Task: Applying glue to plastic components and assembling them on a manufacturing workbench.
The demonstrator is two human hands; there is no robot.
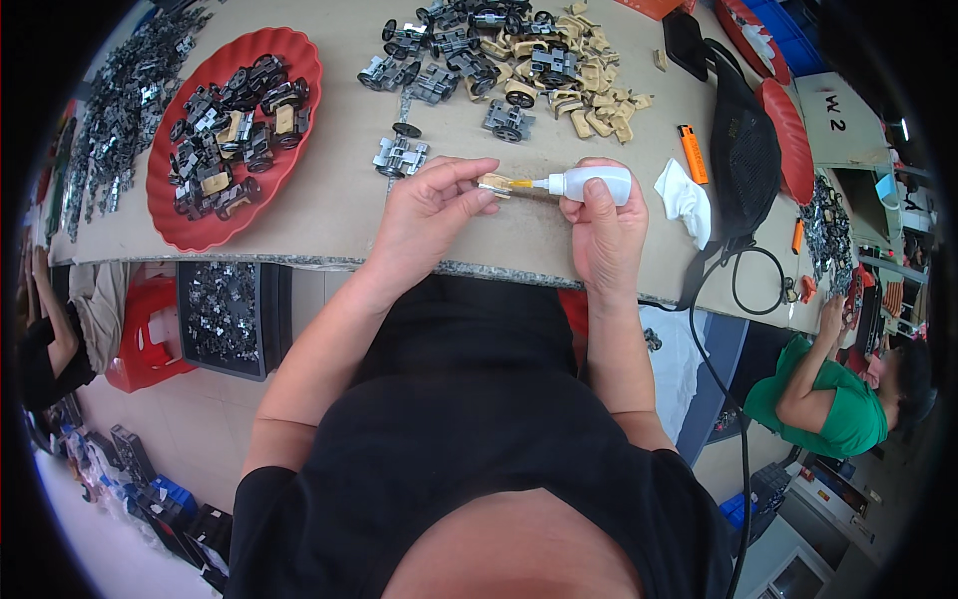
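Observation:
Between the thumb and fingers of my left hand is a small tan plastic part, partly hidden by the fingertips. My right hand grips a white squeeze bottle, tipped on its side with its thin yellowish nozzle pointing left. The nozzle tip meets or nearly meets the tan part. Just beyond my left hand sits a grey toy chassis with black wheels. Farther back, more grey wheeled chassis lie beside a heap of loose tan parts.
At the left, a red scalloped tray holds several wheeled pieces, some with tan parts. An orange lighter, a crumpled white tissue and a black waist bag lie at the right. A person in green works farther right.

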